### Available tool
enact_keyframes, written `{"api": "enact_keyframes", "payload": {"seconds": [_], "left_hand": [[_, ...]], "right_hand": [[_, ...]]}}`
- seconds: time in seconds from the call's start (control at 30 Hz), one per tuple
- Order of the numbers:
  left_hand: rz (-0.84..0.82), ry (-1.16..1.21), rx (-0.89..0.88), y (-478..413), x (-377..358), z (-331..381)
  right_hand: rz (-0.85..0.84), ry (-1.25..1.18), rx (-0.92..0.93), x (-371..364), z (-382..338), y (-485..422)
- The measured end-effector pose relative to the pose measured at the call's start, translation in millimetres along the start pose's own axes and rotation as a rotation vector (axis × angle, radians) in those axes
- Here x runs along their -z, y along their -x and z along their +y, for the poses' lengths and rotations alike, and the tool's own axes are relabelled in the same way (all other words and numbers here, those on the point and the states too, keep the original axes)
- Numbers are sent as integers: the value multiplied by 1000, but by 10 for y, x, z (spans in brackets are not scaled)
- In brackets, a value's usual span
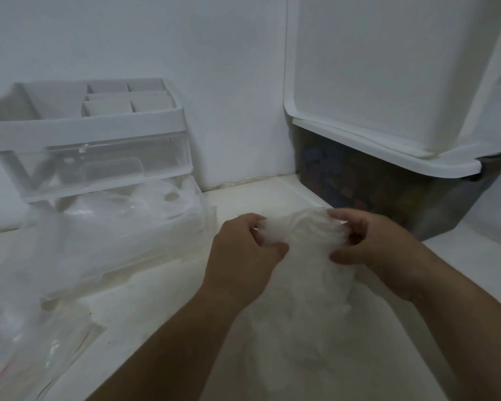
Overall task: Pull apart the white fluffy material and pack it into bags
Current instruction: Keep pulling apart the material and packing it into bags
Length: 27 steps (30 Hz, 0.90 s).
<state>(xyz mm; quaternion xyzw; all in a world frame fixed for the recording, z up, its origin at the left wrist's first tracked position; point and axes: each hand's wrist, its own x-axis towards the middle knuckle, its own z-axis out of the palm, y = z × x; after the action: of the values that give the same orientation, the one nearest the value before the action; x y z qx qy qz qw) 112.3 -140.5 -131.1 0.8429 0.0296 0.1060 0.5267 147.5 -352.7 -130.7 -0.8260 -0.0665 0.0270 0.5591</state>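
Presently the pulling-apart step is in hand. The person's left grip (243, 250) and right grip (370, 244) are both closed on the upper end of the white fluffy material (301, 235), fingers and thumbs curled into the fibres, with a short span of it held between them. The bulk of the material trails below the grips, over the middle of the worktop (156, 308) toward its near edge. Clear plastic bags (35, 351) lie flat at the near left corner, well apart from both grips. A white drawer organiser (87, 123) stands along the far edge at the left, against the wall. A dark storage bin (388, 204) with a raised white lid (373, 68) occupies the far right corner. By judgement, this portion is not yet packed. The next move calls for drawing the grips apart until a tuft separates, then freeing one grip to fetch and open a bag from the left corner.
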Motion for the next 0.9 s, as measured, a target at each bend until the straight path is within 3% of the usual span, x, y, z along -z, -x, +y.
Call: {"api": "enact_keyframes", "payload": {"seconds": [0.2,0.37,0.6,0.7,0.83,0.9], "left_hand": [[45,-30,-108,-22,129,52],[-11,21,-239,9,258,137],[38,173,-172,-25,318,121],[19,218,-143,-20,325,133],[-15,265,-114,2,344,141],[-50,273,-118,17,350,153]], "right_hand": [[34,57,113,-60,-192,94],[210,31,180,-148,-208,133],[233,86,193,-130,-177,131],[203,-22,196,-115,-195,128],[83,-418,186,-112,-236,147],[89,-270,126,-140,-235,141]]}}
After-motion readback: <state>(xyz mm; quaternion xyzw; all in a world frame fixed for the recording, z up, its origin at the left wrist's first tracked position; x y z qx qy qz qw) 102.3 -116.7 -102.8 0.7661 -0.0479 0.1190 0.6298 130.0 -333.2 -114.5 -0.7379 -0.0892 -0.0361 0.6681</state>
